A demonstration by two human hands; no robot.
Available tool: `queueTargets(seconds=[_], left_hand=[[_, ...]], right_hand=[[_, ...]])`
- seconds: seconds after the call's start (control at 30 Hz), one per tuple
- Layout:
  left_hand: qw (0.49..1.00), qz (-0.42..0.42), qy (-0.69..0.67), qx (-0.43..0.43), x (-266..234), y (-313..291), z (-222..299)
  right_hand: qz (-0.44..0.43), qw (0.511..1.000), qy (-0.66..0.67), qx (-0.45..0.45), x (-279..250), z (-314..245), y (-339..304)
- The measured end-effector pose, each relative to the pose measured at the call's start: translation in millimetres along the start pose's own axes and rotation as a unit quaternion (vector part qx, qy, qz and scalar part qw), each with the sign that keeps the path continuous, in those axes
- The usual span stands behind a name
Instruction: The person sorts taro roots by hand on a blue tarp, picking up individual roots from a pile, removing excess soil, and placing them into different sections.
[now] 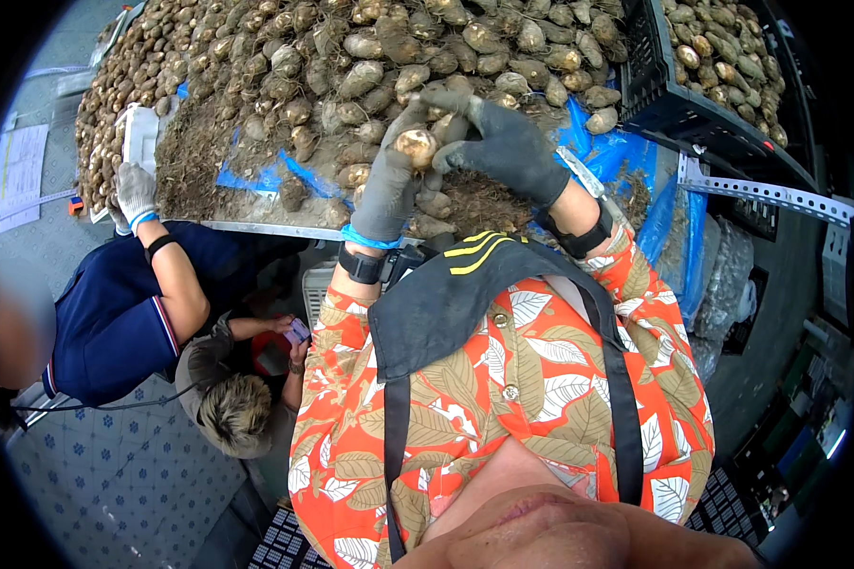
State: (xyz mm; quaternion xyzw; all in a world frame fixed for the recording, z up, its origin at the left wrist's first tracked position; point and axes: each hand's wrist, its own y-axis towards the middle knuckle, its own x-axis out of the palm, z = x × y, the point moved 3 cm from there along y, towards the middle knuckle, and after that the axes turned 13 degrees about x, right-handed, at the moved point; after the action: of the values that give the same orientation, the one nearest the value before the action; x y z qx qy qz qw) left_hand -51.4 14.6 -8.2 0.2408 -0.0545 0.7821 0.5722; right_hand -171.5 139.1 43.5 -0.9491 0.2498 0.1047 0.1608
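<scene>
Over the near edge of a big heap of small, brown, hairy taro roots [361, 81], my two gloved hands meet. Curled around one rounded taro root [416, 147] with a pale cut end is my left hand [387, 185], in a grey glove. My right hand [510, 152], in a darker, soiled glove, closes in from the right side, its thumb and fingers bent around a taro root between the hands. Part of that grip is hidden by the fingers, so whether both hands share one root is unclear. More roots lie just below my hands.
A black crate [664, 104] full of taro roots stands at the right. Blue plastic sheeting [655, 171] and a perforated metal bar [769, 192] border the table. At left, a co-worker's white-gloved hand [137, 190] touches a white container [141, 137]; another person holds a phone [297, 331].
</scene>
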Motion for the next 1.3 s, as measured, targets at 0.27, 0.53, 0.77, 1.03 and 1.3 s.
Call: queueTargets(seconds=[0.27,0.53,0.77,1.03,1.3], left_hand=[[0.990,-0.082,0.115,0.012,26,9,22],[0.970,-0.103,0.219,0.029,19,0,23],[0.994,-0.050,0.084,-0.038,12,-5,22],[0.988,0.108,-0.067,-0.087,25,-1,20],[0.981,0.075,-0.160,-0.082,-20,-11,-5]], right_hand=[[0.068,0.988,0.005,-0.137,10,2,-6],[0.158,0.954,-0.252,-0.024,-3,64,29],[0.096,0.991,-0.052,-0.080,-17,31,0],[0.117,0.967,-0.018,-0.227,10,-1,-8],[0.111,0.965,-0.187,-0.150,-5,9,0]])
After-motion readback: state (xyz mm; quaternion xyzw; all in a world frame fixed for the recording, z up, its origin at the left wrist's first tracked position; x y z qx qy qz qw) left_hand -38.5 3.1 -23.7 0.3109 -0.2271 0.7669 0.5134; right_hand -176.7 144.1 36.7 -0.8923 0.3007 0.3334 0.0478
